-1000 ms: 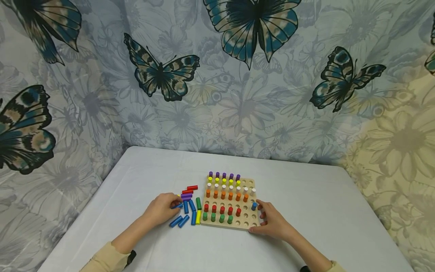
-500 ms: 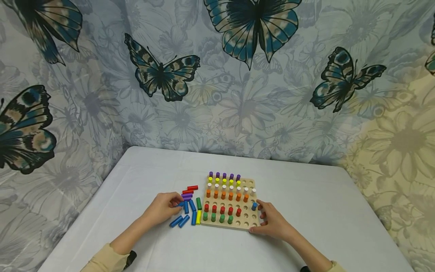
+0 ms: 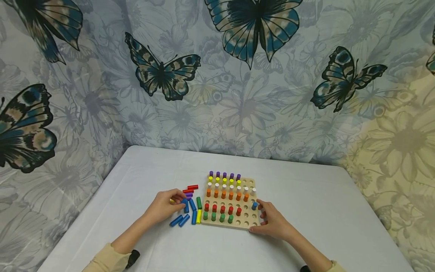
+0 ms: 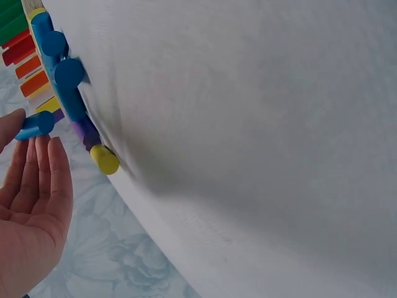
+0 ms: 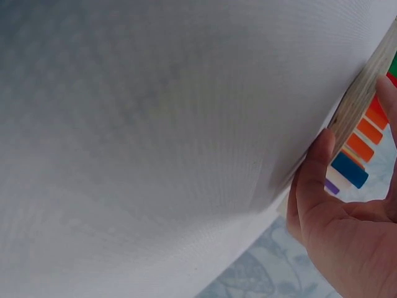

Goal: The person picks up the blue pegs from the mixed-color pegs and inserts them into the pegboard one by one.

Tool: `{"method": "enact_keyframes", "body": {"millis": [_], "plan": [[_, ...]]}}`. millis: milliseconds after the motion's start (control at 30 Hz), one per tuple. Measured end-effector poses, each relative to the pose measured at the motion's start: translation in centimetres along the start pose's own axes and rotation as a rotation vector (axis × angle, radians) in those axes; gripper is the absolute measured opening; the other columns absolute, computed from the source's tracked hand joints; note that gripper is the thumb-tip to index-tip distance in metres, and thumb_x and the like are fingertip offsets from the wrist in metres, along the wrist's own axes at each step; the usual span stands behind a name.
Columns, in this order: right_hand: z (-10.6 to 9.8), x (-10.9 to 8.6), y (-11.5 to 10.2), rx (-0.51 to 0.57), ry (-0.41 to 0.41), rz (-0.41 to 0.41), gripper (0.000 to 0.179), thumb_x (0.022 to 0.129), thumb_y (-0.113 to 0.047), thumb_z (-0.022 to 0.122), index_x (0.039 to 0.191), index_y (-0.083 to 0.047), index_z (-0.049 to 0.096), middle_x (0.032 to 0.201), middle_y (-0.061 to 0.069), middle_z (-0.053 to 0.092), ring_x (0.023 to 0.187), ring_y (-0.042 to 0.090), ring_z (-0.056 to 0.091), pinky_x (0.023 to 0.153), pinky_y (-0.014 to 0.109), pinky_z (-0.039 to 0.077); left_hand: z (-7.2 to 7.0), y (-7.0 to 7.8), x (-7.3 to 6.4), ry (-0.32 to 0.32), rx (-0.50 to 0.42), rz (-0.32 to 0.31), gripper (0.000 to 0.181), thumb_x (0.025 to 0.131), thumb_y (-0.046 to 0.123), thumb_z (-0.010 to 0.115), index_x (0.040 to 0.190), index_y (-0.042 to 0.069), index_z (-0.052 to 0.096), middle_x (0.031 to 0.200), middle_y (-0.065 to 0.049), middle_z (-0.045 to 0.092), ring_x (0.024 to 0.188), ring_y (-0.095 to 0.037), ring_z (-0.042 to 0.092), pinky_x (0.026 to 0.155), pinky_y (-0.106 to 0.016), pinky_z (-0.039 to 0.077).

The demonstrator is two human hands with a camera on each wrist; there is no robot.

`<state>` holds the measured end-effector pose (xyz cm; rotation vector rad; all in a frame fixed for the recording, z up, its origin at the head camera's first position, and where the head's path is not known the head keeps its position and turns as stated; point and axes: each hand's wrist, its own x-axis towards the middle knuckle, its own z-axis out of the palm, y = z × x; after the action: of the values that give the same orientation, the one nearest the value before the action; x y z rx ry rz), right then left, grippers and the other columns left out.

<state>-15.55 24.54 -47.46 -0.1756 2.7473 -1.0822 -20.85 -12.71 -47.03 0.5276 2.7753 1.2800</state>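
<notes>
In the left wrist view, my left hand (image 4: 37, 205) pinches a blue peg (image 4: 36, 125) between thumb and fingertips, raised over the loose pegs. From the head view, this left hand (image 3: 164, 204) is left of the wooden pegboard (image 3: 242, 218). My right hand (image 3: 273, 224) grips the board's right side, thumb at the near corner and fingers along the edge; the wooden edge (image 5: 356, 102) shows in the right wrist view. Rows of purple, yellow, white, orange, red and green pegs stand in the board. A single blue peg (image 3: 254, 206) stands near the right hand's fingertips.
Loose pegs lie left of the board: several blue ones (image 3: 176, 221), a green peg (image 3: 198, 203), a yellow peg (image 3: 198, 217), red pegs (image 3: 192, 187) and purple ones (image 3: 188, 195). Another yellow peg (image 4: 104, 159) lies beside the left hand. White cloth (image 3: 306, 189) covers the table.
My left hand has picked the blue peg up from the pile and raised it slightly, moving a little away from me. The right hand stays at the board's edge.
</notes>
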Motion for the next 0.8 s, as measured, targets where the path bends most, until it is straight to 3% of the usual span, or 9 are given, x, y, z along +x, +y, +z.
{"method": "enact_keyframes", "body": {"millis": [233,533,800], "plan": [[0.0,0.1,0.0,-0.002,0.002,0.003,0.100,0.061,-0.036,0.084,0.138,0.002,0.033,0.110,0.007,0.044,0.084,0.016,0.043,0.064,0.021,0.047,0.0,0.5,0.3,0.024,-0.036,-0.025,0.024,0.077,0.016,0.074,0.100,0.017,0.067,0.084,0.007,0.062,0.078,-0.011,0.055,0.068,-0.021,0.049],[0.0,0.0,0.3,-0.001,0.000,-0.009,0.100,0.061,-0.036,0.084,0.138,0.002,0.032,0.110,0.007,0.044,0.084,0.015,0.043,0.064,0.021,0.047,0.7,1.4,1.0,0.009,-0.094,-0.044,0.022,0.078,0.018,0.074,0.099,0.019,0.067,0.084,0.008,0.061,0.079,-0.011,0.055,0.069,-0.022,0.049],[0.0,0.1,0.3,-0.007,0.000,-0.020,0.100,0.062,-0.036,0.084,0.138,0.003,0.032,0.111,0.008,0.044,0.085,0.016,0.043,0.064,0.021,0.047,1.2,1.8,1.8,0.007,-0.137,0.004,0.022,0.078,0.020,0.074,0.098,0.020,0.065,0.089,0.008,0.063,0.078,-0.010,0.057,0.069,-0.021,0.050]]}}
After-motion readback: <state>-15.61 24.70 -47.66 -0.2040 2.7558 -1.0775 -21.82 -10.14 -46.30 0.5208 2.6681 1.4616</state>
